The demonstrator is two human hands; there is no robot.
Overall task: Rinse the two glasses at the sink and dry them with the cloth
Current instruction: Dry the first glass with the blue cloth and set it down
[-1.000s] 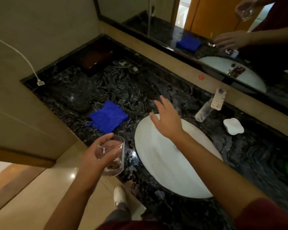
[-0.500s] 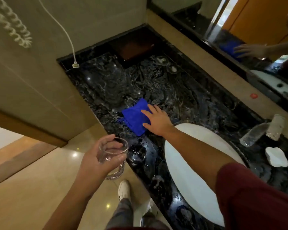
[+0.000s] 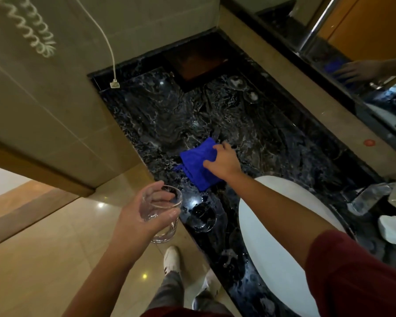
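Note:
My left hand (image 3: 144,216) grips a clear glass (image 3: 164,221) out over the floor, left of the counter's front edge. A second clear glass (image 3: 202,217) stands on the black marble counter (image 3: 272,145) near that edge, just left of the white oval sink (image 3: 272,236). The blue cloth (image 3: 197,165) lies on the counter beyond it. My right hand (image 3: 224,162) is on the cloth's right side, with curled fingers gathering its edge. The faucet (image 3: 368,197) sits at the sink's far right.
A white soap dish (image 3: 392,229) lies right of the faucet. A white cable with a plug (image 3: 114,84) hangs down the left wall onto the counter corner. A dark brown tray (image 3: 199,65) sits at the back. A mirror (image 3: 364,42) runs along the far side.
My right hand crossed from over the sink leftward to the blue cloth and now curls its fingers on it. My left hand kept the glass. The view swung left.

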